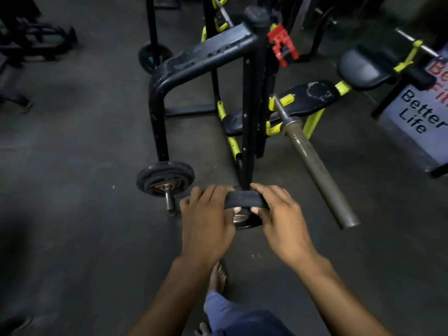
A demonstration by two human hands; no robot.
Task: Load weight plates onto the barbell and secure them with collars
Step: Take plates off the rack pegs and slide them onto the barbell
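Both hands grip a small black weight plate [242, 201] low in front of the rack upright. My left hand [208, 219] holds its left side and my right hand [278, 214] holds its right side, thumbs underneath near the metal hub. The bare barbell sleeve [320, 173] sticks out toward me to the right of the plate, resting on yellow hooks. A red collar [282, 46] hangs high on the rack post. More black plates [166, 179] sit on a low storage peg to the left.
The black rack frame [206, 59] stands straight ahead with a bench pad [308, 98] behind it. A white sign [421, 112] is at the right. My bare foot [218, 278] is on the dark rubber floor below the hands.
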